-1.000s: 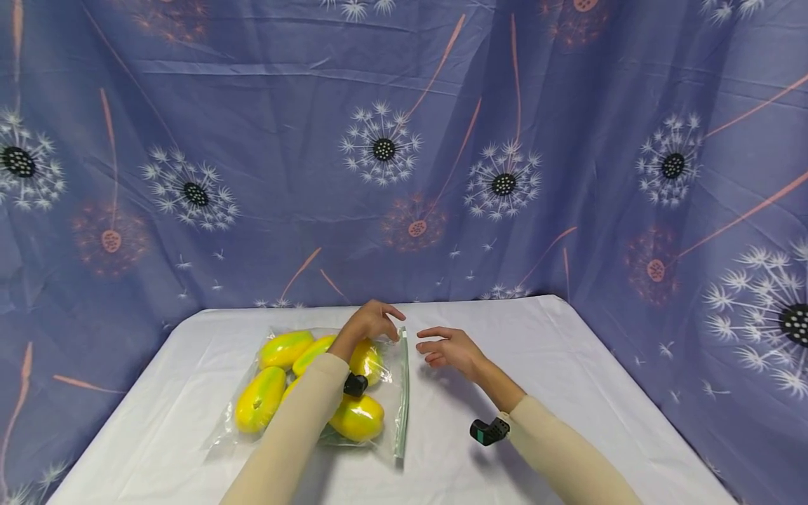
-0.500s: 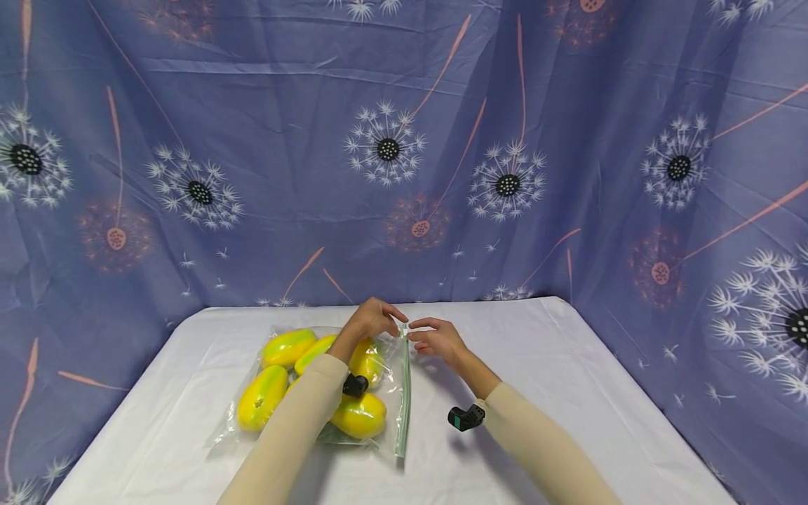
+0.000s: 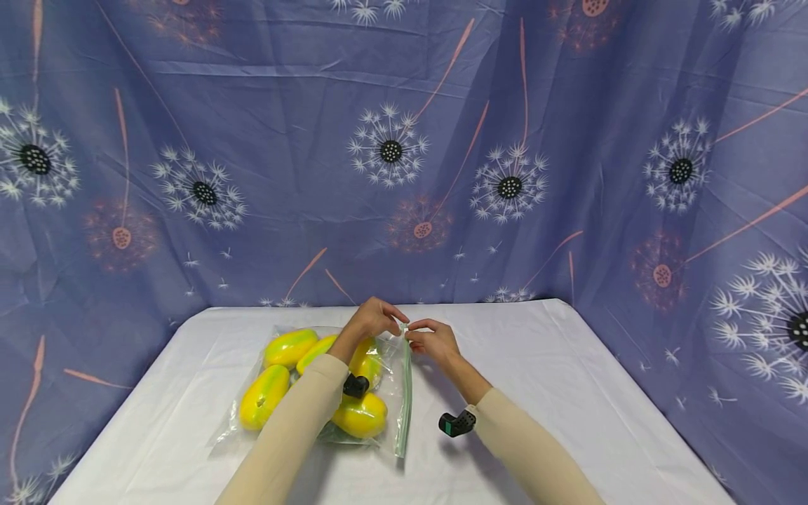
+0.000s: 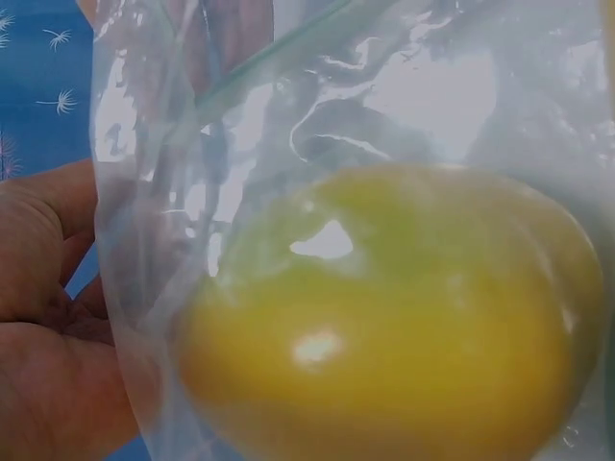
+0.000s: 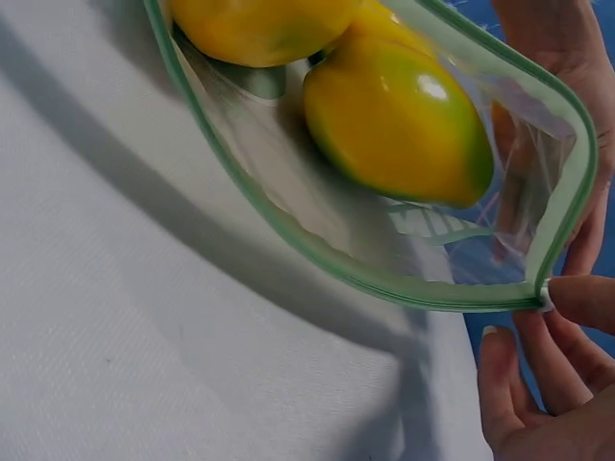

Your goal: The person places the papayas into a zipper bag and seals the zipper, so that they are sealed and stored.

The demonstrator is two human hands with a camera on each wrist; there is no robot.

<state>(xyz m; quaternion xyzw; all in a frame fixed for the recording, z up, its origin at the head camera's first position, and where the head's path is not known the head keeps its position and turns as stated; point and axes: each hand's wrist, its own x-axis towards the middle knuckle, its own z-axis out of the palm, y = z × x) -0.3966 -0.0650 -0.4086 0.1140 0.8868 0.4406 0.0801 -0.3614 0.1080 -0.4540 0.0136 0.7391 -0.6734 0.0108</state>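
A clear zip bag (image 3: pixel 393 421) with a green zip strip lies on the table, holding several yellow-and-green, mango-like fruits (image 3: pixel 264 397). Its mouth faces right and gapes in the right wrist view, where a fruit (image 5: pixel 399 120) shows inside. My left hand (image 3: pixel 375 317) reaches over the bag and grips its far mouth corner; the plastic overlaps part of that hand (image 4: pixel 48 317) in the left wrist view. At this same corner my right hand (image 3: pixel 437 340) pinches the end of the zip strip (image 5: pixel 413 293), around a small whitish piece. The left sleeve hides some of the fruits.
A white cloth covers the table (image 3: pixel 543 393). Blue curtains (image 3: pixel 303 175) with dandelion prints hang behind it and along the sides. Each wrist carries a small black camera, the right one (image 3: pixel 457 423) just off the bag's mouth.
My right hand has moved left to the bag's far mouth corner and now pinches it. My left hand has stayed at that corner, and the fruits lie as before.
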